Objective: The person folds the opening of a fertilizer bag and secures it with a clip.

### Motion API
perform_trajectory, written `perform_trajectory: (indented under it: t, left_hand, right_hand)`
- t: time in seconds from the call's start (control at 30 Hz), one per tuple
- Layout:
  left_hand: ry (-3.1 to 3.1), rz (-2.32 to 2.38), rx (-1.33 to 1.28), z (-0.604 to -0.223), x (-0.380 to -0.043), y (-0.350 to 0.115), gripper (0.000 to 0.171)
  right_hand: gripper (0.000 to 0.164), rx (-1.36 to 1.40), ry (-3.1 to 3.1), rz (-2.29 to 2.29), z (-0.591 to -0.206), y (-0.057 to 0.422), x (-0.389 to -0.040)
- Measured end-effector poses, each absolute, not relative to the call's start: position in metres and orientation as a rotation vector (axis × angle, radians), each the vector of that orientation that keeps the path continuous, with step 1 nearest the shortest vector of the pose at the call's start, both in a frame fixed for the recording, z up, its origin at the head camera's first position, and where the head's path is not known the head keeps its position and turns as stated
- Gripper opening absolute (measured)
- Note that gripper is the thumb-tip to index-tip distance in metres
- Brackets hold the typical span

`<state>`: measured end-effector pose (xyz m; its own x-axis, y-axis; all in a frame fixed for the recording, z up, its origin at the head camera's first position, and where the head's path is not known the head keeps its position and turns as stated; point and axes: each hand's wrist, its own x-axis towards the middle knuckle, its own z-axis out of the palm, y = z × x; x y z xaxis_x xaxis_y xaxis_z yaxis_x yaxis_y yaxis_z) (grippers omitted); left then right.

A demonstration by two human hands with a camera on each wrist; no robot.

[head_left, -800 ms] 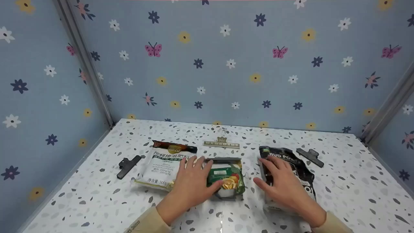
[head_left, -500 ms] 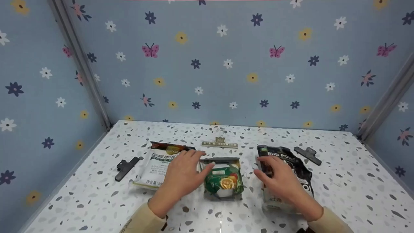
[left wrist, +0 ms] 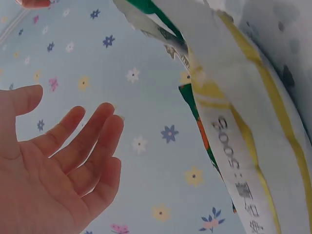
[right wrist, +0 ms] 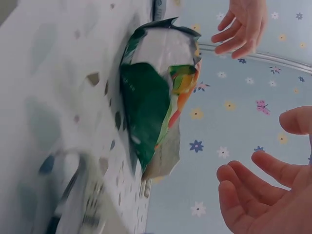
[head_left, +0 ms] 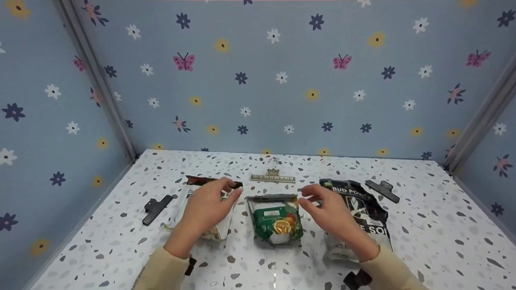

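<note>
My left hand (head_left: 205, 207) is over the white bag (head_left: 226, 225) with a brown top strip, hiding much of its front. In the left wrist view its fingers are loosely bent with nothing between them, and the bag's printed side stands to the right. A smaller green packet (head_left: 278, 219) with fruit pictures lies in the middle. My right hand (head_left: 330, 211) overlaps the left part of the black "BUD POWER" soil bag (head_left: 365, 205), its fingertips near the packet's upper right corner. In the right wrist view the right-hand fingers are relaxed and hold nothing.
A black clip (head_left: 157, 210) lies left of the white bag. Behind the packet is a gold clip (head_left: 273, 178) with a piano-key pattern. Another dark clip (head_left: 383, 191) sits by the black bag. Flower-printed walls (head_left: 258, 96) enclose the speckled tabletop (head_left: 250, 270).
The left hand has drawn leftward from beside the green packet to over the white bag. My right hand has shifted left from the black bag toward the packet. The bags stay in place.
</note>
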<state>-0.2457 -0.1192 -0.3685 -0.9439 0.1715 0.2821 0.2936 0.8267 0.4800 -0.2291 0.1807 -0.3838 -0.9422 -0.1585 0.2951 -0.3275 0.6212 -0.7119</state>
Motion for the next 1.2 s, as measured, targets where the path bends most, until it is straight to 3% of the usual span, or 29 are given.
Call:
perform_trajectory:
  t: [0.3,0.8,1.2]
  left_hand:
    - [-2.832,-0.808,-0.266,-0.369,-0.259,-0.147,0.042]
    - [-2.988,-0.867,-0.124,-0.386,-0.276,-0.188,0.062]
    - [-3.102,-0.918,-0.052,-0.383,-0.283,-0.214,0.075]
  right_hand:
    - [0.034,0.42,-2.646,1.343,-0.379,0.15,-0.243]
    - [0.045,0.489,-2.629,1.715,-0.394,0.088,-0.252]
    - [0.052,0.379,-2.613,2.058,-0.389,0.047,-0.27]
